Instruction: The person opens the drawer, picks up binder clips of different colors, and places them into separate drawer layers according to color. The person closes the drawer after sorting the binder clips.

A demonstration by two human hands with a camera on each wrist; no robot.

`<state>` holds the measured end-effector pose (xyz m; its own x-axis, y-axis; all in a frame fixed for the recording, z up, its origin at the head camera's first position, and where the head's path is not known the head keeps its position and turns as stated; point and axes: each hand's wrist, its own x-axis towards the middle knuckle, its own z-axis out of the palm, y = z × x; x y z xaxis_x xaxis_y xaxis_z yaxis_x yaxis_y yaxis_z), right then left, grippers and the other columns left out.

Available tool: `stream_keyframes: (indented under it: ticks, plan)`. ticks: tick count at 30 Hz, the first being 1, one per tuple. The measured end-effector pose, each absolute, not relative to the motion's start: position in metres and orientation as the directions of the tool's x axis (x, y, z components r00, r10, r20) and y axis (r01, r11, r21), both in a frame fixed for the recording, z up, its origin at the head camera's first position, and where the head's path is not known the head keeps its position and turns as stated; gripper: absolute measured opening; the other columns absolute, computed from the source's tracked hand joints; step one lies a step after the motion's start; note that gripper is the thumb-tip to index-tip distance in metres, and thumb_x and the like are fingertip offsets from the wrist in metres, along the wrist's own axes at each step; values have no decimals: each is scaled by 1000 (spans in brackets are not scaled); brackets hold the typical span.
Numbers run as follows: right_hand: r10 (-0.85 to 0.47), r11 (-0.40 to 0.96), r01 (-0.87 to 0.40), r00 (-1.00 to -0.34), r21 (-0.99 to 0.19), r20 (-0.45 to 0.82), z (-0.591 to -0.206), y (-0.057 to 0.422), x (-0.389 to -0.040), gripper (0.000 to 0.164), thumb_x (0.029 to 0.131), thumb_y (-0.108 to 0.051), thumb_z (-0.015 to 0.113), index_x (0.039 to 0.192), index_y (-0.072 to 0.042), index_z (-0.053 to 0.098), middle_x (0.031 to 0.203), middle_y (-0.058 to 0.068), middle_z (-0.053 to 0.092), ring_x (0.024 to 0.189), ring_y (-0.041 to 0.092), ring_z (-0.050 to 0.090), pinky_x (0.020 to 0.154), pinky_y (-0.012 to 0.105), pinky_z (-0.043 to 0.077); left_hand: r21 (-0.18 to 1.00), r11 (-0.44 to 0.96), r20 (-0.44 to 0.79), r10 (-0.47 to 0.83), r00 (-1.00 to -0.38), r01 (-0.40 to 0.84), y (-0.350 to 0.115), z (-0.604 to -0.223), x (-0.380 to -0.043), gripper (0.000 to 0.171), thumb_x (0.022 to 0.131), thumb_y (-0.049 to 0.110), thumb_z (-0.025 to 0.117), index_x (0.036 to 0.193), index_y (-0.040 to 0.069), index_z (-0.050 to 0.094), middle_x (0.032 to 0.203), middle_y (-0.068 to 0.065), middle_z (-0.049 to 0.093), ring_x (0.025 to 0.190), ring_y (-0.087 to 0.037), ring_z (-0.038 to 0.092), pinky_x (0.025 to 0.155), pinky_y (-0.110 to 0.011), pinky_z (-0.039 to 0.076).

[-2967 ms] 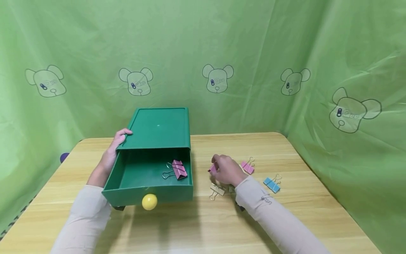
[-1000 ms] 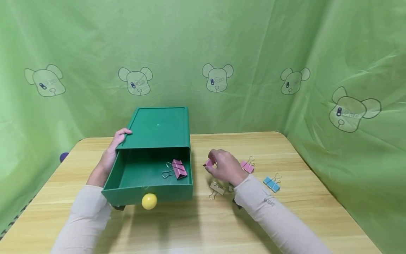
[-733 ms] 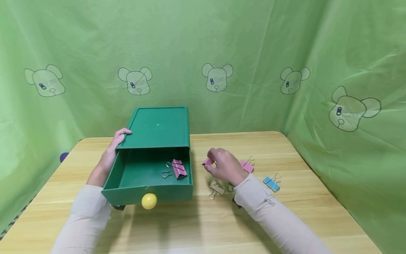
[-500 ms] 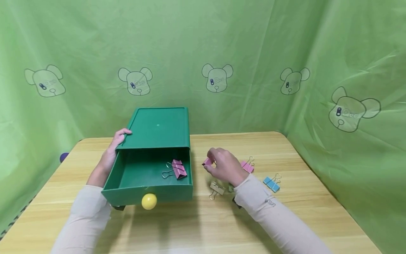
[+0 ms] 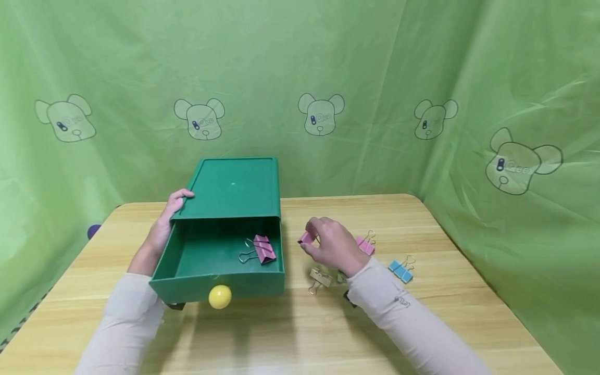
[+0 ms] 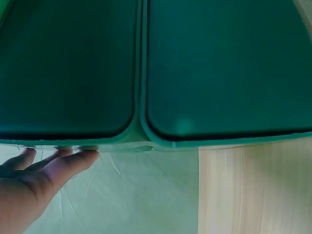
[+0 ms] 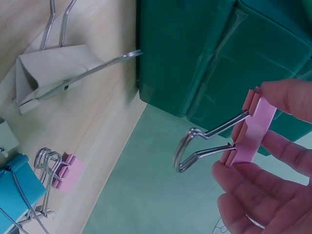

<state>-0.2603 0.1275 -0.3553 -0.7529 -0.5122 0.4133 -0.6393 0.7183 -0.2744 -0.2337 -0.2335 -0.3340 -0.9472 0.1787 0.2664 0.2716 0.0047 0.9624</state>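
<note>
Head view. One green casing (image 5: 233, 187), drawer (image 5: 253, 287) pulled out at the front, yellow ball knob (image 5: 220, 297). Drawer contents: one dusky pink clip (image 5: 264, 249), near the right wall, wire handles toward the left. Left hand (image 5: 161, 229) at the casing's left side, fingers extended against it. Right hand (image 5: 334, 245) to the right of the drawer, apart from it, fingers pinching a pink binder clip (image 5: 305, 238). Table (image 5: 469, 312), pale wood grain, bearing a cream clip (image 5: 321, 277), a blue clip (image 5: 400, 272), a second pink clip (image 5: 365, 246) and a pale item (image 5: 341, 276) partly hidden by the right arm. Room: green sheeting (image 5: 262, 47) behind and at both sides, printed with outlined bear heads (image 5: 320, 117).

Left wrist view. Two dark green panels divided by a ridge; fingers nearly straight, tips touching the lower edge. Table at lower right.

Right wrist view. Pink binder clip held between thumb and fingers, metal handles pointing away from the palm, green casing behind. Cream, blue and second pink clips at left.
</note>
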Motion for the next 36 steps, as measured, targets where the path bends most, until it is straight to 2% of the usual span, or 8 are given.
stream_keyframes:
  ticks: [12, 22, 36]
  plan:
    - [-486, 709, -627, -766, -323, 420, -351, 131, -256, 20, 81, -16, 77, 92, -5, 63, 80, 0, 62, 74, 21, 61, 66, 32, 51, 963, 3, 266, 167, -949, 270, -233, -335, -235, 23, 105, 42, 24, 120, 39, 42, 142, -3, 13, 128, -30, 12, 94, -42, 22]
    - [-488, 706, -635, -758, -315, 433, -346, 131, -254, 20, 82, -17, 77, 92, -6, 63, 80, -2, 61, 73, 19, 60, 66, 31, 51, 963, 0, 266, 166, -949, 270, -234, -334, -235, 23, 105, 42, 24, 120, 39, 42, 143, -4, 13, 128, -30, 12, 93, -42, 23]
    - [-474, 714, -616, -775, -332, 418, -334, 130, -247, 22, 83, -20, 76, 94, -6, 64, 82, -3, 62, 79, 19, 61, 74, 35, 53, 959, -8, 279, 174, -944, 282, -234, -335, -236, 23, 105, 43, 24, 118, 41, 43, 142, -5, 14, 127, -31, 13, 92, -43, 24]
